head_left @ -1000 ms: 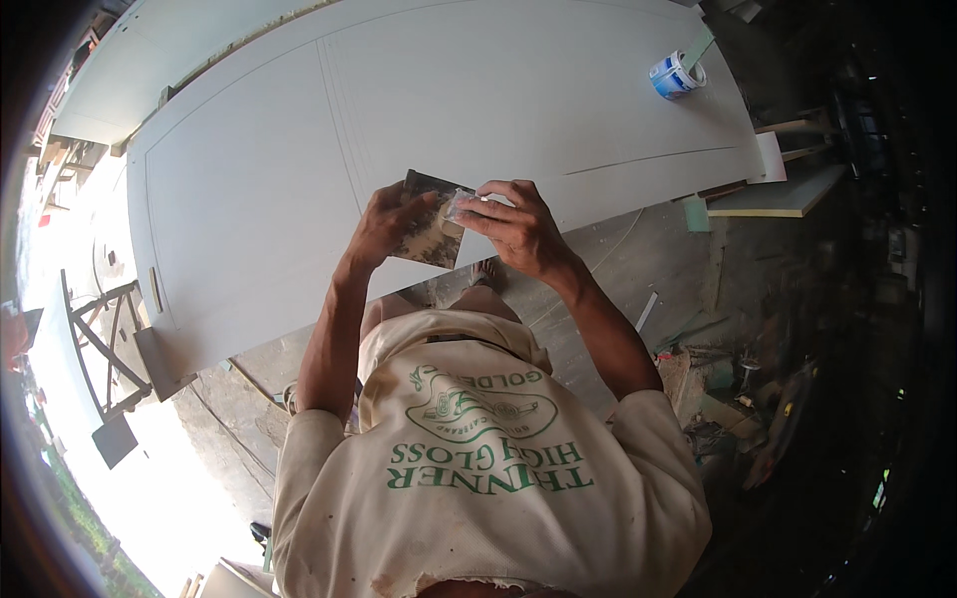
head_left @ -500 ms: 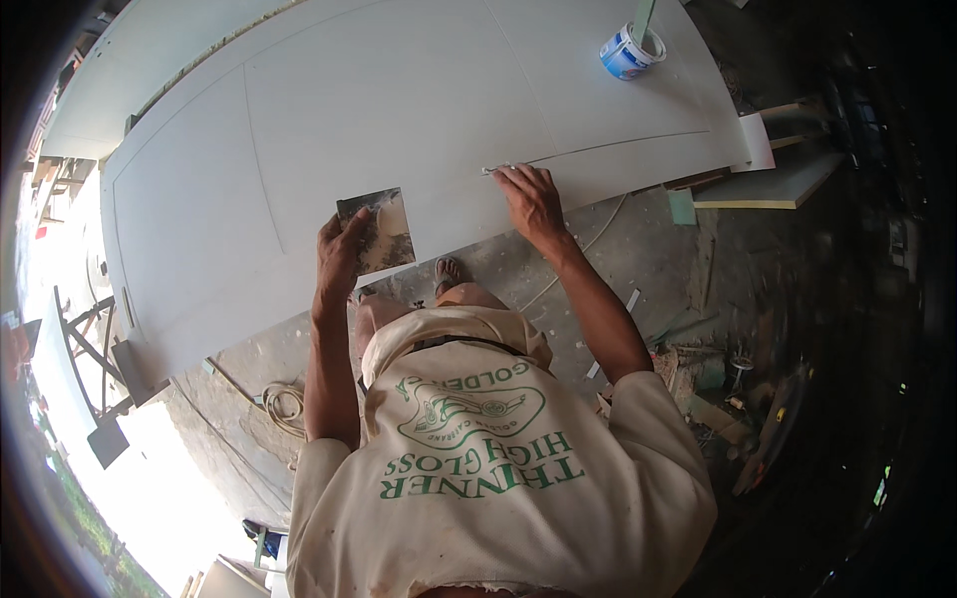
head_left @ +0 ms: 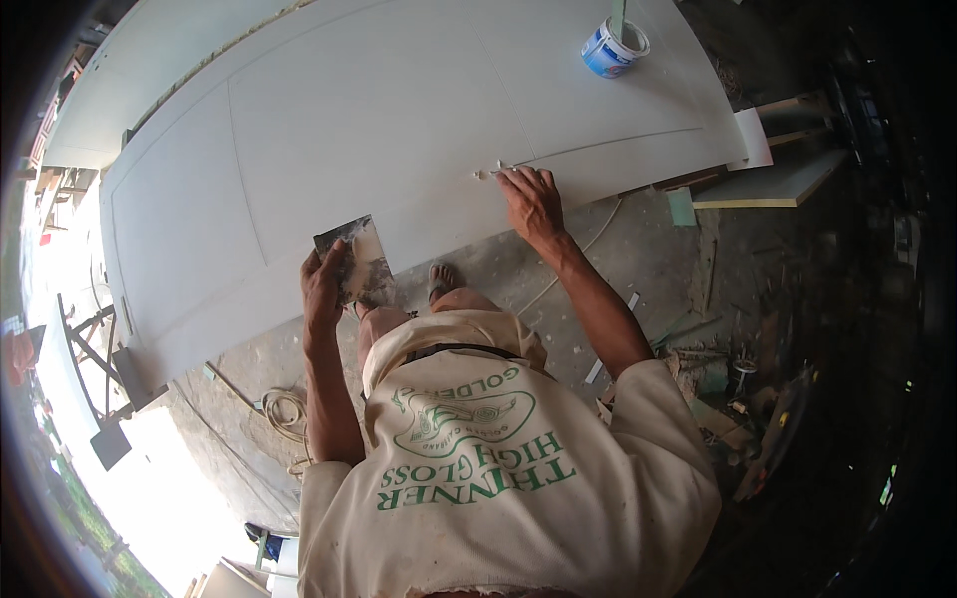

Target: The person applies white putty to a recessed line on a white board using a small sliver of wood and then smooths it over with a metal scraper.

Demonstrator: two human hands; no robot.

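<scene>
My left hand [head_left: 321,284] grips a thin, roughly square plate [head_left: 364,261], its face smeared with pale paste and dark patches. The plate is tilted over the near edge of a large light-grey panel [head_left: 369,120]. To the right, my right hand [head_left: 535,207] is closed, fingertips down at the panel's surface. Whatever those fingers hold is hidden or too small to name. Small white lumps of paste [head_left: 478,175] lie just left of the fingertips. From there a thin dark line [head_left: 618,142] runs rightward along the panel.
A blue and white tub [head_left: 610,52] with a green stick in it stands on the panel's far right. Behind lies another pale panel [head_left: 95,105]. A coiled hose [head_left: 284,409] rests on the floor at left; scrap pieces [head_left: 723,414] are heaped at right.
My left hand has drawn the plate down and left, toward me. The right hand stays nearly in place, and more white paste shows beside its fingertips. The view has shifted slightly.
</scene>
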